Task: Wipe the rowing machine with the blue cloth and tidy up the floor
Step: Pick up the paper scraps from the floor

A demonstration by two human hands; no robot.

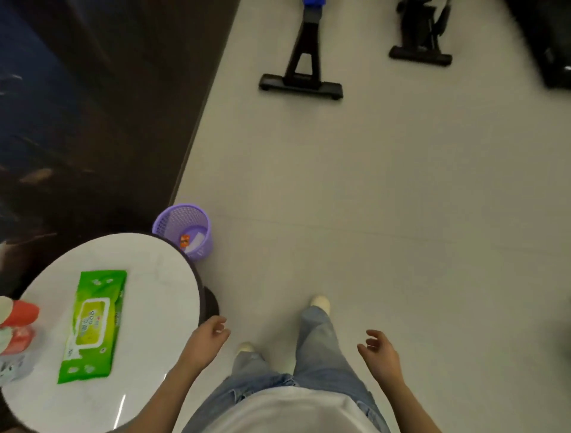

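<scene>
Holding nothing in left grip (210,333) or right grip (380,347), fingers loosely curled. Far off atop the rowing machine (304,55), seemingly the blue cloth (313,2), cropped. Near left on the bench (154,272), a wipes pack (92,324).

Floor (401,216) pale grey-white, plain. Wall (92,92) dark brown-black with lighter streaks. Worktop (154,278) glossy white, dark rim. Wipes pack (92,324) bright green, yellow-green label with a white border. Bin (204,251) lilac, lattice mesh; in it an orange scrap (184,240) and white paper (196,244). Bottles (21,315) at the left edge red-orange and white. Rower (301,83) frame black, cloth (313,2) blue. Second machine (420,40) black too. Jeans (318,340) faded light blue; shirt (293,411) white; shoes (320,301) cream.
</scene>
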